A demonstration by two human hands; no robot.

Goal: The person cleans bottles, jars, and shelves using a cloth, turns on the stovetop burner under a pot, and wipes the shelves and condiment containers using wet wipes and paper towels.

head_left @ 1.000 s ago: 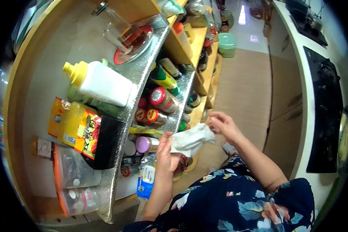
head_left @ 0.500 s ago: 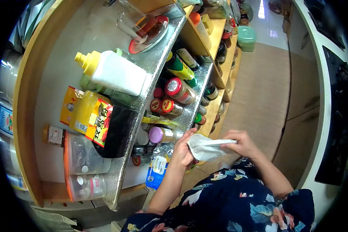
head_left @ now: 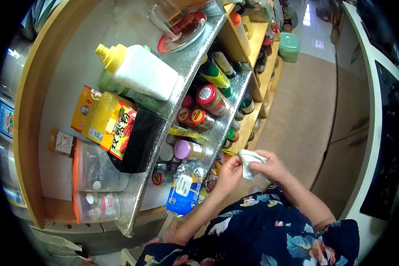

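Note:
A crumpled, folded white wipe (head_left: 248, 159) is between my two hands, in front of my body and beside the shelf. My right hand (head_left: 272, 168) grips its right side, thumb on top. My left hand (head_left: 230, 175) is closed at its left edge, with the fingertips partly hidden. Left of my left forearm, a blue-and-white wipes pack (head_left: 183, 195) lies by the lower shelf. Nearby on that shelf stands a jar with a purple lid (head_left: 181, 150).
The foil-covered upper shelf (head_left: 139, 195) holds a white bottle with a yellow cap (head_left: 146, 73), seasoning packets (head_left: 119, 128) and clear containers (head_left: 103, 170). Red-lidded jars (head_left: 212, 98) stand below. A black cooktop (head_left: 385, 142) is at right, a green tub (head_left: 289, 47) on the floor.
The wipe, spread out before, is now folded smaller and bunched. My left hand has moved right, closer to my right hand. The view has shifted slightly.

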